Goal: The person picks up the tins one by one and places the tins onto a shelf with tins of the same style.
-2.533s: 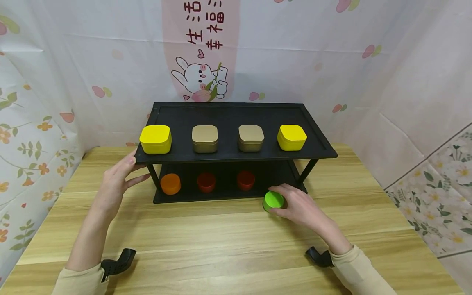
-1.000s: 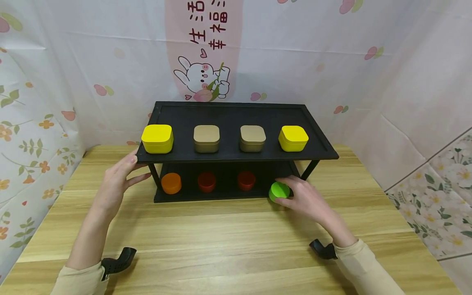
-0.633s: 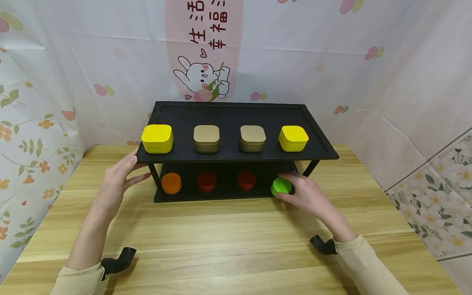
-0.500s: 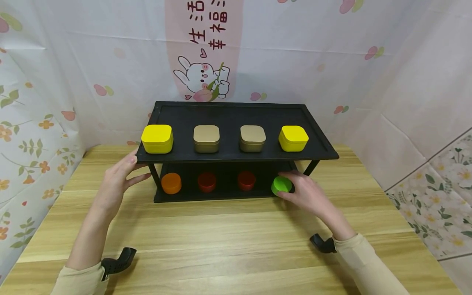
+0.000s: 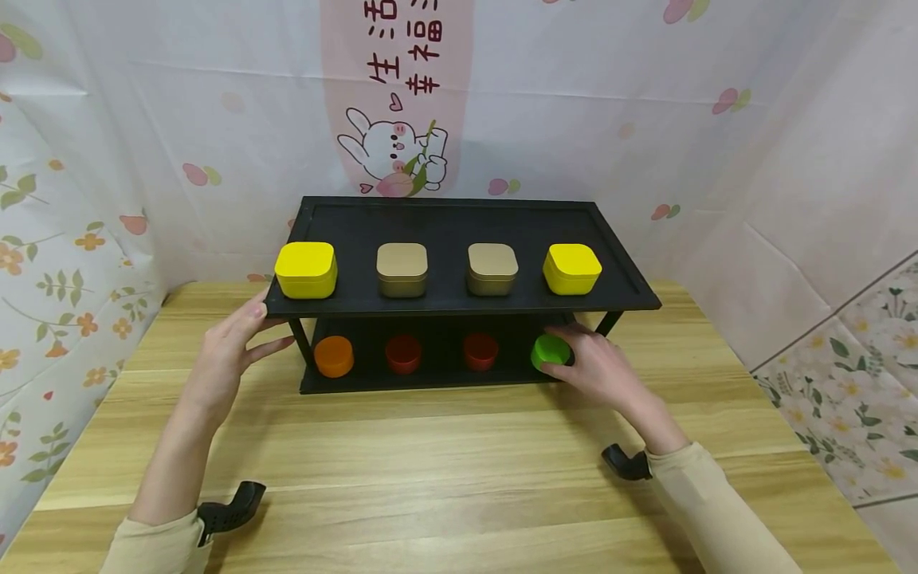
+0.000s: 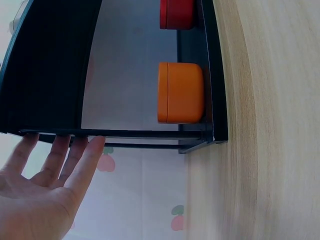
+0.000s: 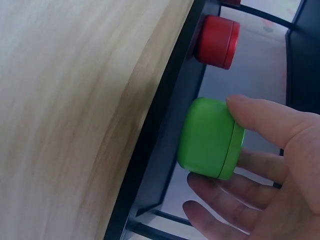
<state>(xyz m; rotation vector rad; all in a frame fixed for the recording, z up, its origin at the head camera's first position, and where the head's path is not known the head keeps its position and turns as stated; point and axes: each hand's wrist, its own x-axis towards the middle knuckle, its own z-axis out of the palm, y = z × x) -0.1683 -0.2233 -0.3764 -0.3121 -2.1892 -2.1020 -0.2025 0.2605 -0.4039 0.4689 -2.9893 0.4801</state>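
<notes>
My right hand [image 5: 602, 368] holds a small round lidded green tin [image 5: 551, 351] at the right end of the black rack's lower shelf. In the right wrist view, thumb and fingers span the green tin [image 7: 210, 137] near its lid, and it stands at the shelf. The left hand [image 5: 228, 355] touches the left end of the two-tier black rack [image 5: 445, 219]. Its fingers [image 6: 86, 165] lie fairly straight against the upper tier's edge in the left wrist view. Left of the green tin on the lower shelf are two red tins [image 5: 480, 351] and an orange tin [image 5: 333, 356].
On the upper tier stand a yellow square tin [image 5: 306, 271] at each end and two tan square tins [image 5: 402, 271] between them. The rack stands on a wooden table [image 5: 430, 470], before a patterned cloth backdrop [image 5: 545, 96]. A black wrist mount [image 5: 233, 508] sits on each forearm.
My right hand has moved the green tin from in front of the rack back and slightly right, onto the lower shelf's right end. The left hand has stayed at the rack's left end.
</notes>
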